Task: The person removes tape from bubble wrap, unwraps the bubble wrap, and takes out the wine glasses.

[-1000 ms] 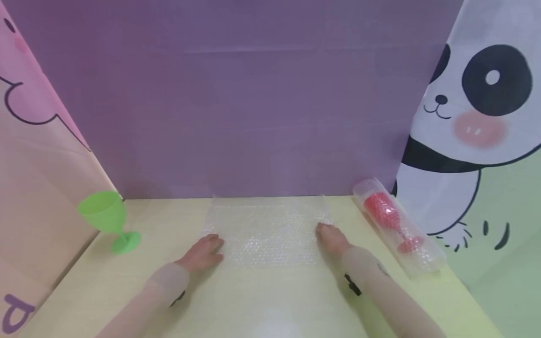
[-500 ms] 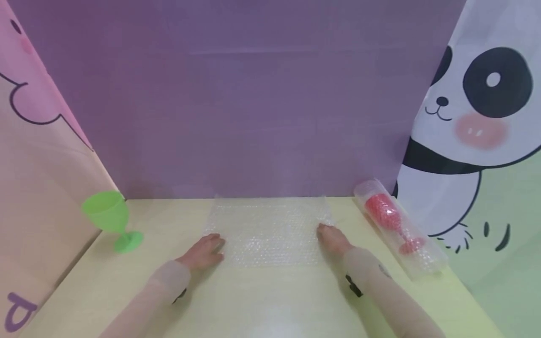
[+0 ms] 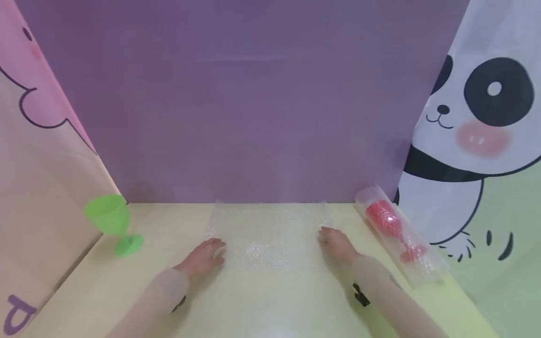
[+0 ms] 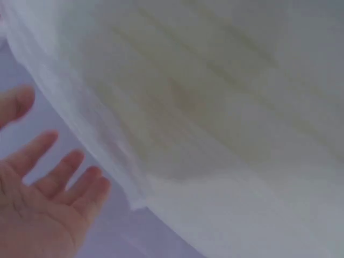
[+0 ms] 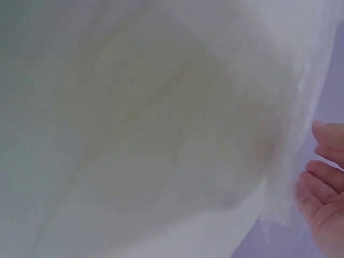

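A person's left hand [image 3: 203, 258] and right hand [image 3: 338, 244], fingers loosely extended and grasping nothing, flank a clear rectangular sheet of plastic bubble wrap [image 3: 274, 230] spread flat at the back of a pale yellow table [image 3: 262, 305]. Each hand is at its own side edge of the sheet; whether the fingertips touch it cannot be told. Pale long sleeves [image 3: 162, 295] cover both forearms. At left, well apart from the hands, a bright green goblet [image 3: 109, 216] stands on its foot. At right, a red goblet [image 3: 384, 218] lies slantwise inside a clear bubble-wrap roll [image 3: 427, 272]. Behind rises a plain purple backdrop [image 3: 253, 117], beside a panda-printed panel [image 3: 486, 150].
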